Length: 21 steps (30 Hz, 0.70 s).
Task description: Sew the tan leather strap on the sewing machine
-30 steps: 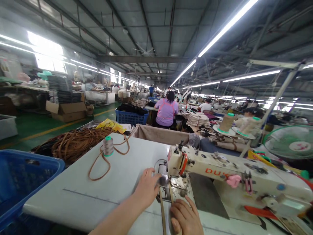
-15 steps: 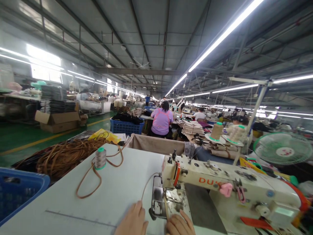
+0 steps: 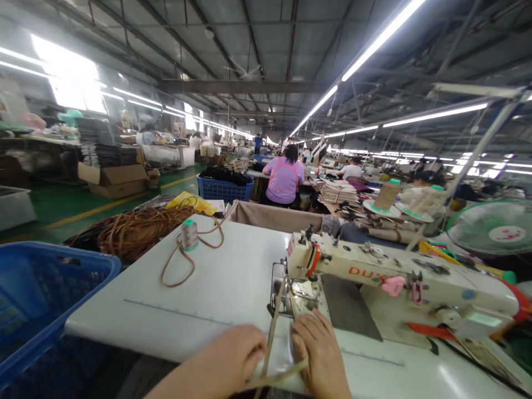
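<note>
Big factory hall w/ long ceiling lights, other people sewing at benches further back, one in a purple top (image 3: 284,179) seated w/ back turned. Nearer: blue crate (image 3: 45,293) at lower left, heap of brown cord (image 3: 137,230) beyond the tabletop's far left corner, green fan (image 3: 494,227) at right.

White tabletop (image 3: 199,293) carries a cream sewing machine (image 3: 399,274), arm running left-right, needle end at its left. Thread spool (image 3: 189,235) stands upright toward the far left, a loop of brown cord around and beside it, well apart from both hands.

Key relation: tan strap (image 3: 276,316) has its long axis running near-to-far, from the hands up to the needle plate (image 3: 291,293) under the machine head. It rises from between the two hands and leans slightly right as it goes away. A 2nd stretch of the strap lies crosswise at the near edge, from left hand to right hand.

Left hand (image 3: 233,354), grip clenched on the strap's near end, just left of it. Right hand (image 3: 320,354) rests flat, fingers (image 3: 310,327) pointing at the plate, pressing the crosswise stretch; its grip looks loose, not closed around anything. Right hand is the nearer one to the needle plate; left sits further back toward the tabletop edge. Strap thus lies ahead of and between both grips, machine directly beyond.
</note>
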Each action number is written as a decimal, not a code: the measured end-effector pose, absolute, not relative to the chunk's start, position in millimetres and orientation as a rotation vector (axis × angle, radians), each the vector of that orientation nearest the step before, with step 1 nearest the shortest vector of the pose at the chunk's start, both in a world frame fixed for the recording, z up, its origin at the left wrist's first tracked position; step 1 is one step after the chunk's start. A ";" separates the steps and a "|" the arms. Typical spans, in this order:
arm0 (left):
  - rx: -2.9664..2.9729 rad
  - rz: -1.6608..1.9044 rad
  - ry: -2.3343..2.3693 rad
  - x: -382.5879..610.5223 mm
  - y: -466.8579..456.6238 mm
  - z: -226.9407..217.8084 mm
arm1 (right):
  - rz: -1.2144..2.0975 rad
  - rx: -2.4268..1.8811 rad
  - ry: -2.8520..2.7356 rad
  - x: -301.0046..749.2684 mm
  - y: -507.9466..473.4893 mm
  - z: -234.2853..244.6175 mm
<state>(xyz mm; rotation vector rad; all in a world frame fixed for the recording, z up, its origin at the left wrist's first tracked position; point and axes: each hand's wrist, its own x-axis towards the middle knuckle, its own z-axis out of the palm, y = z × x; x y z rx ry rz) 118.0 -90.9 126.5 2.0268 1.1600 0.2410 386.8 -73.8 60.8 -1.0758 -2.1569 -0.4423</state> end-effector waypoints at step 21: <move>1.891 0.696 1.238 164.2 -43.5 82.5 | -0.180 -1.178 -2.176 377.6 -81.7 70.9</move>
